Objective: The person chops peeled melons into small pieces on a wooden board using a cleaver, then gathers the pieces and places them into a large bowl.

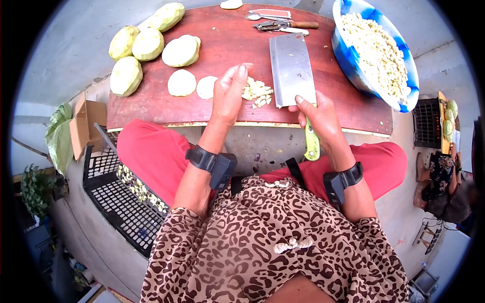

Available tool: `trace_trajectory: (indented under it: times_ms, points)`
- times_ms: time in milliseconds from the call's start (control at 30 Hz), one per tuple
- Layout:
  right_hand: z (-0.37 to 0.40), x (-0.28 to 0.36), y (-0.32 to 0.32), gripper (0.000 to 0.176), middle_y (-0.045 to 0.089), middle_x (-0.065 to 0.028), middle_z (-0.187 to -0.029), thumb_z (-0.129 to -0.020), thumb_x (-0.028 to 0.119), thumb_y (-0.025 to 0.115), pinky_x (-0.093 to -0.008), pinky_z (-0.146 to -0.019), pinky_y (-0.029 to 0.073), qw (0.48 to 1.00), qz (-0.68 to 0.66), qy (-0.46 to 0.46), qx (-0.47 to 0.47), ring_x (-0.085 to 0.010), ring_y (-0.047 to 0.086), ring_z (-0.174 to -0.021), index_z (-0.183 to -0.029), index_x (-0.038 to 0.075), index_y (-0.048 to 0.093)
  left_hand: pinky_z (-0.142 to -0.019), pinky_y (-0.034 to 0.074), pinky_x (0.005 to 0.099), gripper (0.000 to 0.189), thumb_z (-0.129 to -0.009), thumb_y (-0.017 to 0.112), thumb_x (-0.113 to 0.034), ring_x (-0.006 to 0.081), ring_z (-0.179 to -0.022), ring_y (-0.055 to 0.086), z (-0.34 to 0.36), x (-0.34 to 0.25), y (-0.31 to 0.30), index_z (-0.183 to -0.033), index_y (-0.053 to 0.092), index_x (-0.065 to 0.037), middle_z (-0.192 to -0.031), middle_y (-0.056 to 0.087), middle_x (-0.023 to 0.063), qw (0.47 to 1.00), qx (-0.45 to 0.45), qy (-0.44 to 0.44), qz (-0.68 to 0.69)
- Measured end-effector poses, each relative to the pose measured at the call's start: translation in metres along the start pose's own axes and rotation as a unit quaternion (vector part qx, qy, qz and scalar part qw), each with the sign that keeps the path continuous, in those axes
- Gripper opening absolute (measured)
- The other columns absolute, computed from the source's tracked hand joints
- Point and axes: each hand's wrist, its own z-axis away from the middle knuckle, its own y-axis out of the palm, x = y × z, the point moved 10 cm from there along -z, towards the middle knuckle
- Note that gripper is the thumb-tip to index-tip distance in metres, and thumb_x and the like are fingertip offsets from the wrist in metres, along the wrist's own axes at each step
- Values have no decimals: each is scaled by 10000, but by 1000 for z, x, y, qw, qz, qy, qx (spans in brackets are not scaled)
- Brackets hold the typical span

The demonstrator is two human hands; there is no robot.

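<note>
My right hand (319,117) is wrapped around the green handle (311,144) of a cleaver, its thumb on the lower end of the broad blade (293,68). The blade points away from me over the red table. My left hand (231,93) is loosely curled, thumb up, with nothing visible in it. Right beside its fingers lies a small heap of chopped pale pieces (257,92). Left of that hand are two flat round slices (182,83) and a cut stack (182,50) of a peeled pale-green vegetable. Several whole peeled ones (126,76) sit at the table's left.
A blue-and-white basin (371,86) full of chopped pieces stands on the red table (227,38) at the right. A peeler (285,25) and spoon (260,16) lie at the far edge. A black crate (121,194) is by my left leg. Another person (444,177) is at far right.
</note>
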Motion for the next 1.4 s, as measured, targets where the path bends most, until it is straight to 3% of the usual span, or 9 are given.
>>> trace_trajectory:
  times_ms: [67,100,200,233,533,1133,1233,1333,1400]
  points:
    - [6,-9,-8,255,678,-103,-863,-972,204,620,-246,-515,450,1000,27,12,-8,-81,541,-570,-1082,-23,587,-834,516,343,368,-990,599,-307,214,-939,654,-5,-1,1,-1108,652,37,-1049,691,135,981,7,102,-163]
    - [9,-15,-12,261,676,-99,-860,-974,209,619,-245,-515,449,999,33,18,-9,-79,539,-570,-1091,-23,591,-937,486,361,315,-996,582,-260,213,-1064,620,-2,-7,6,-1135,654,13,-1192,650,138,970,20,130,-204]
    - [18,-34,-21,277,672,-89,-854,-977,225,625,-240,-518,450,998,49,29,-9,-76,529,-564,-1117,-13,601,-980,458,414,364,-920,670,-257,327,-1104,604,10,-21,21,-1139,632,31,-1203,631,185,873,11,270,-407]
    - [22,-40,-23,277,673,-88,-854,-977,227,627,-240,-518,450,998,49,33,-6,-76,529,-563,-1117,-11,602,-1026,417,460,455,-865,720,-278,411,-1173,542,11,-15,24,-1180,601,27,-1276,566,226,860,28,272,-431]
    - [35,-70,11,241,675,-79,-840,-981,184,627,-233,-506,451,998,7,45,47,-79,525,-533,-1134,7,571,-1066,375,488,571,-864,721,-340,432,-1264,454,14,6,33,-1270,539,18,-1376,478,242,850,16,209,-484]
    - [3,-54,78,164,667,-94,-810,-986,142,606,-248,-463,453,994,-84,12,75,-96,537,-510,-1070,9,558,-1048,377,477,485,-859,707,-213,415,-1217,484,-3,-2,23,-1219,539,66,-1289,510,263,924,-144,145,-324]
    - [4,-34,66,187,674,-104,-825,-990,167,604,-243,-469,452,992,-103,2,69,-96,538,-519,-1073,4,560,-1048,408,386,494,-950,646,-308,313,-1228,537,-14,-21,32,-1259,551,65,-1337,523,222,957,-99,113,-248]
    - [8,-14,46,213,678,-118,-843,-990,180,604,-237,-473,452,988,-140,-2,60,-97,540,-531,-1095,0,561,-980,448,394,475,-943,646,-320,340,-1154,574,-20,-60,59,-1205,568,69,-1212,584,226,974,-52,149,-160]
    - [10,1,32,216,677,-118,-858,-989,182,607,-235,-472,449,982,-176,-25,59,-94,541,-536,-1098,3,557,-1021,420,365,556,-964,627,-371,276,-1218,542,-34,-65,80,-1303,519,56,-1296,567,198,983,27,151,-103]
